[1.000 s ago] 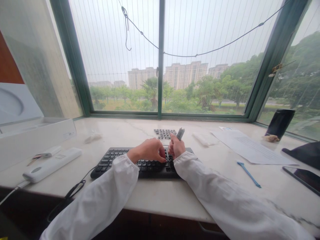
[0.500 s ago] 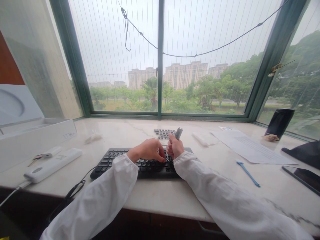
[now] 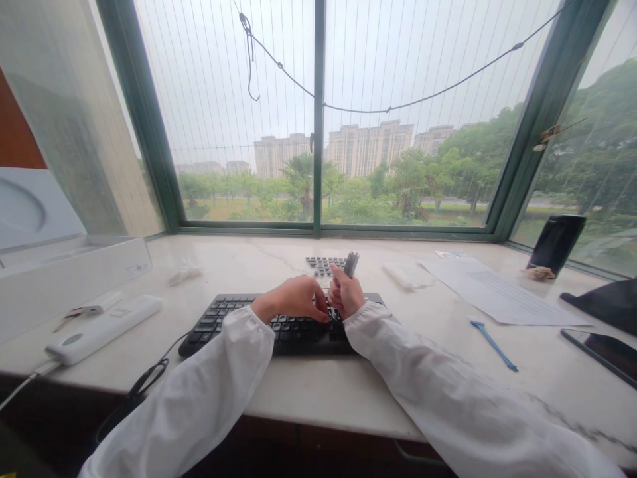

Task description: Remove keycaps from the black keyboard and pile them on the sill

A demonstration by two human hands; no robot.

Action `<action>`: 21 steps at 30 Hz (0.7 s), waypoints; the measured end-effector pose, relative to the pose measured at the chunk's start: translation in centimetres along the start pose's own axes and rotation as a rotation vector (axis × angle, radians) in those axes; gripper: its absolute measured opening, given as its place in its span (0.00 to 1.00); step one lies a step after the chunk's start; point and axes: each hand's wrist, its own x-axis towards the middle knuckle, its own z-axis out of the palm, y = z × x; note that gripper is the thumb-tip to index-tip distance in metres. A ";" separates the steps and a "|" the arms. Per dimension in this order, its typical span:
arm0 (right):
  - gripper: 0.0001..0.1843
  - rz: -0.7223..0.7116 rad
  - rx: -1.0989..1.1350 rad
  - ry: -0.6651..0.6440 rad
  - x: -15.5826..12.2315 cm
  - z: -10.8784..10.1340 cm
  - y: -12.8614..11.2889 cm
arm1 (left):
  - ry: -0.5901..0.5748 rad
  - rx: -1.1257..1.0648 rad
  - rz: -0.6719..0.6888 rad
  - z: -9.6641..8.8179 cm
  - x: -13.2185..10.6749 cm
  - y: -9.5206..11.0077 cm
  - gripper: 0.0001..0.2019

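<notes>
While the left hand (image 3: 293, 296) stayed over the black keyboard (image 3: 298, 346) on the white counter (image 3: 318, 392) — fingertips close, pinching what I couldn't tell — the right hand (image 3: 348, 296), clamped round a grey tool (image 3: 352, 265), had tipped it more upright, seemingly working one spot.

Nothing can be read. Print on the paper (image 3: 497, 292) between three and four o'clock and the box label (image 3: 138, 269) near nine is too small; the keyboard (image 3: 298, 342) at six is blurred.
</notes>
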 end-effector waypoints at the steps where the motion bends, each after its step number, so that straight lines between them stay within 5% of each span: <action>1: 0.29 0.001 -0.002 0.000 0.0 0.0 0.0 | -0.002 -0.004 -0.004 0.0 0.0 0.0 0.12; 8: 0.26 -0.031 -0.150 0.024 0.4 -0.3 -0.5 | -0.018 -0.035 -0.032 -0.2 -0.1 0.2 0.15; 15: 0.21 -0.198 -1.311 0.060 0.3 -2.1 -4.8 | 0.013 -0.008 -0.019 0.0 0.1 -0.6 0.20; 21: 0.20 -0.001 -1.786 0.203 -2.0 -6.1 -6.6 | 0.073 0.086 0.006 0.3 0.4 -1.1 0.19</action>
